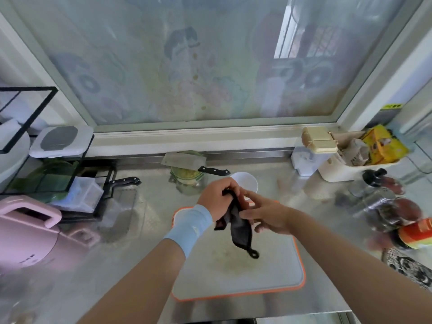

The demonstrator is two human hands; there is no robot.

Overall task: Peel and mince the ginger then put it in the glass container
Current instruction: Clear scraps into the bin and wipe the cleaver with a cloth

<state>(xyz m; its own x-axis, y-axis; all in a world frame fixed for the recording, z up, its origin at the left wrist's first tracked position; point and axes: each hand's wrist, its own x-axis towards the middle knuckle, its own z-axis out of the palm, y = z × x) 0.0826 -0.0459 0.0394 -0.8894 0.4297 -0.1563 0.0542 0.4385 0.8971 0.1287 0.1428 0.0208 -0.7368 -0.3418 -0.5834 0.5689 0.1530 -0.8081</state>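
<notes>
Ginger looks done, pale mince sitting in glass container [189,177] just behind cutting board [238,272], cleaver [184,162] lying flat across its rim. Your left hand [217,197] clenched on dark cloth [236,220] above board, right hand [268,216] fingers loose against cloth. Jar probably heavy, slick, breakable; lift cleaver off first, grab body with both hands.

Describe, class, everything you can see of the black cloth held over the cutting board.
The black cloth looks soft, thin and dark, crumpled and hanging lengthwise, with a small loop at its lower end. The left hand grips its upper end in a closed fist; the right hand touches its side with open fingers. It hangs above the white cutting board with the orange rim, apparently not resting on it.
</notes>
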